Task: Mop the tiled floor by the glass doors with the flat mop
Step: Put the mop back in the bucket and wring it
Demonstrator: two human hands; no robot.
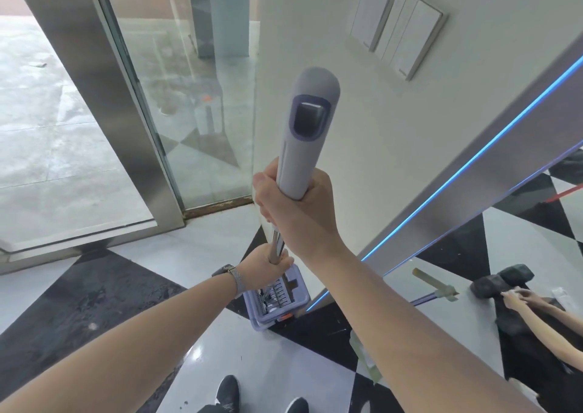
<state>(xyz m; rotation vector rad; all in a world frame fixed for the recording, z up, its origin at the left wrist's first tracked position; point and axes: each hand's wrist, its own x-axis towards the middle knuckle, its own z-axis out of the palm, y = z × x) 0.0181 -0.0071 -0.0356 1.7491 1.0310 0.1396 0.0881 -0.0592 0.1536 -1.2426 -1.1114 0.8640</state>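
The flat mop stands upright in front of me, its grey-lilac handle grip pointing up toward the camera. My right hand is closed around the bottom of that grip. Lower down, my left hand, with a watch on the wrist, grasps the metal pole. The pole's lower end goes down into a lilac mop bucket on the black-and-white tiled floor; the mop head is hidden inside it. The glass door and its steel frame stand to the left.
A white wall with light switches rises right behind the bucket. Along its base runs a blue-lit skirting. At the right, another person's hands touch a black dumbbell; a tool handle lies nearby. My shoes are at the bottom.
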